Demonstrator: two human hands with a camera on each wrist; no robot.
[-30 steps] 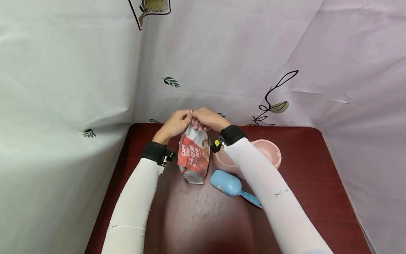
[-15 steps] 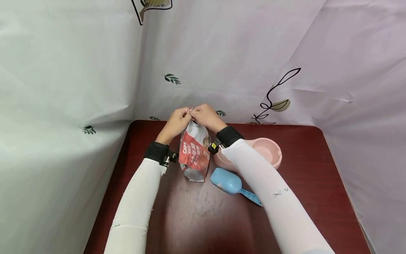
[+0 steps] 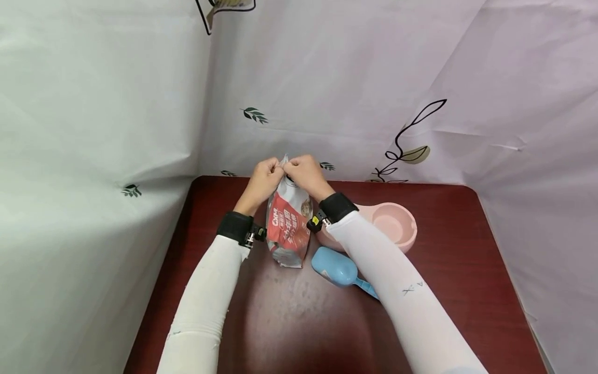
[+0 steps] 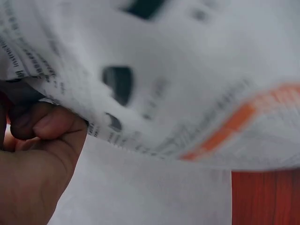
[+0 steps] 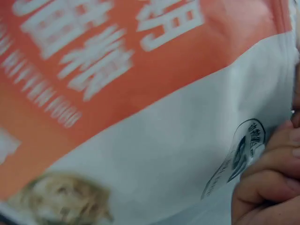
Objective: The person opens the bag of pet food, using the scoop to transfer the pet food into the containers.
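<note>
Pinching the top edge of the kitten food bag (image 3: 288, 221) from both sides, your left hand (image 3: 263, 183) and your right hand (image 3: 306, 174) sit close together with fingers curled, so on each side the grip holds the same bit of film. The bag seems to stand on the table (image 3: 460, 270) below them, its red-and-white front toward you. That film looks thin, soft and smooth, likely to crease and slide under a light touch, so take the edge well into the pinch on each side. The body looks filled out and probably carries its weight low; its contents are hidden from you, so expect it could sag or tip under a sharp tug, and steady it lower down if it needs shifting. Just right of its base lies a blue scoop (image 3: 334, 266), the handle's end hidden by your right sleeve (image 3: 402, 291). Farther back and right, a pink bowl (image 3: 393, 223) is partly covered by your right arm. Beyond hangs pale cloth (image 3: 345, 78) printed with leaves.
</note>
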